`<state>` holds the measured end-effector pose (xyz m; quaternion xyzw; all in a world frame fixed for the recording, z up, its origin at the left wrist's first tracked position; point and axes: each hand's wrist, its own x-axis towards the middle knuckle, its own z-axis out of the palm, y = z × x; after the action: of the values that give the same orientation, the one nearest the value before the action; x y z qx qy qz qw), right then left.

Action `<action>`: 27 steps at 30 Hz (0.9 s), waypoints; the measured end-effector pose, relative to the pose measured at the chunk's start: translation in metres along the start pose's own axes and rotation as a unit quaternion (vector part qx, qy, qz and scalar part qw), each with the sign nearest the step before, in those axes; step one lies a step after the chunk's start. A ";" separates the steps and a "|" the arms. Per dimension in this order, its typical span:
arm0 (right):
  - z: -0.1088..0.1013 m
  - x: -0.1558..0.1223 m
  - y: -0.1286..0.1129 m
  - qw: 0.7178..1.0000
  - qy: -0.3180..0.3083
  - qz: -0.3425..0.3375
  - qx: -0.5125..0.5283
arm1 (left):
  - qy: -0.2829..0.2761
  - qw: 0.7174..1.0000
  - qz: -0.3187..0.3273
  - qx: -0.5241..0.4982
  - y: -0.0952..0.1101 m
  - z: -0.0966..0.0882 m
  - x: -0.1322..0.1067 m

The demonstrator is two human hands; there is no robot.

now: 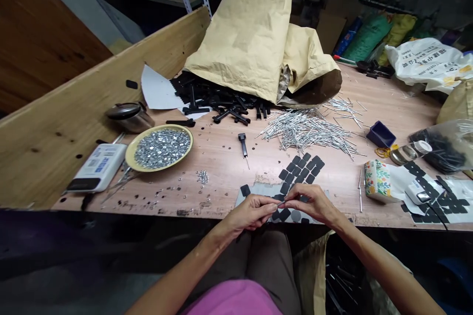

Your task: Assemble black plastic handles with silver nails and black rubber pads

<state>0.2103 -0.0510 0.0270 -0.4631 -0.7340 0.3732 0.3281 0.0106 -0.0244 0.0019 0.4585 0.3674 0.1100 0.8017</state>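
My left hand (254,211) and my right hand (310,203) meet at the table's front edge, fingertips pinched together. A small thin greyish piece shows between the fingertips, too little of it visible to name. Under and beside the hands lies a grey sheet (242,202) with dark discs and rounded pads. Just beyond the right hand, black rounded-square pads (301,170) lie in rows. Farther off on the table is a black plastic part (242,143) with a thin metal pin sticking out toward me. A small cluster of metal nuts (202,176) lies left of it.
A yellow plate (130,157) full of small metal nuts stands at left, by a white box (98,167) and lidded metal cup (129,115). Behind are black plastic parts (232,110), paper sacks (247,34) and loose metal pins (310,130). A floral box (377,179) stands right.
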 end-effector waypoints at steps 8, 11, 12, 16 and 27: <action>0.006 -0.004 0.006 0.990 0.030 0.098 0.093 | 0.013 0.997 0.048 0.066 0.000 0.002 0.001; 0.014 -0.007 0.013 0.979 0.059 0.138 0.135 | 0.089 0.970 0.159 0.158 -0.006 0.005 0.002; 0.017 -0.008 0.015 0.974 0.074 0.152 0.150 | 0.128 0.948 0.209 0.202 -0.009 0.007 0.003; 0.024 -0.011 0.018 0.964 0.129 0.162 0.169 | 0.191 0.870 0.311 0.330 -0.018 0.009 0.005; 0.016 -0.013 0.010 0.989 0.136 0.033 -0.047 | 0.185 0.828 0.352 0.394 -0.020 0.011 0.008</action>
<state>0.2064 -0.0639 0.0086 -0.5483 -0.6833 0.2824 0.3908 0.0207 -0.0390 -0.0149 0.8049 0.3346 0.3139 0.3764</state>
